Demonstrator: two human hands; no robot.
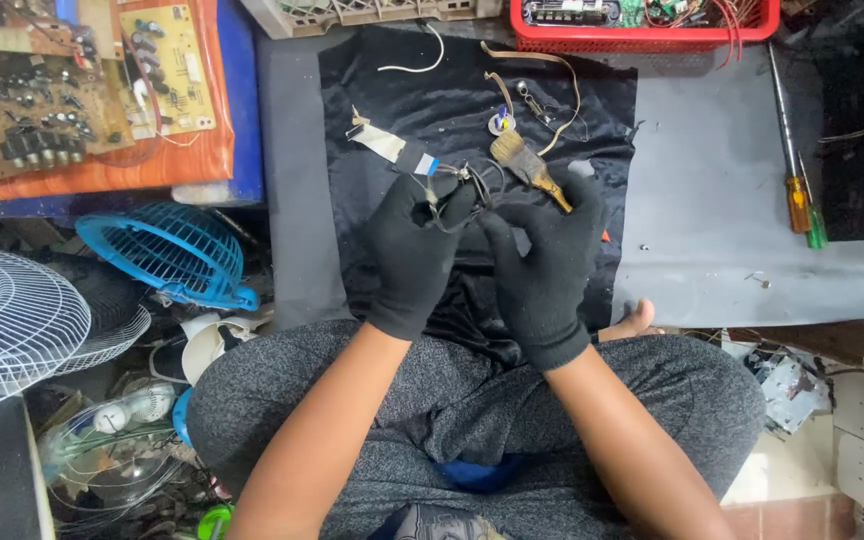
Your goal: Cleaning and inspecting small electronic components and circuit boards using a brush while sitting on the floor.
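So from the head cam I was looking straight down at a person sitting cross-legged on the floor, both hands in black knit gloves. The left hand was pinched shut around a small dark part with thin black wires looping out of it, held up just above the black cloth. The piece is too small and dark against the gloves to say what it was. The right hand was clenched on a paintbrush, wooden handle in the fist, worn bristles pointing up and away toward the far side of the cloth. The two hands were close together, nearly touching, over the near half of the cloth.

The cloth itself lay on a grey mat. Beyond the brush I could see a small round metal part and a tan strap. A flat white ribbon cable sat just past the left hand. Off to the right, well apart, lay two screwdrivers, one orange-handled, one green. A red basket of electronics sat at the top edge. On the left: circuit boards on an orange sheet, a blue fan grille and a white fan guard.
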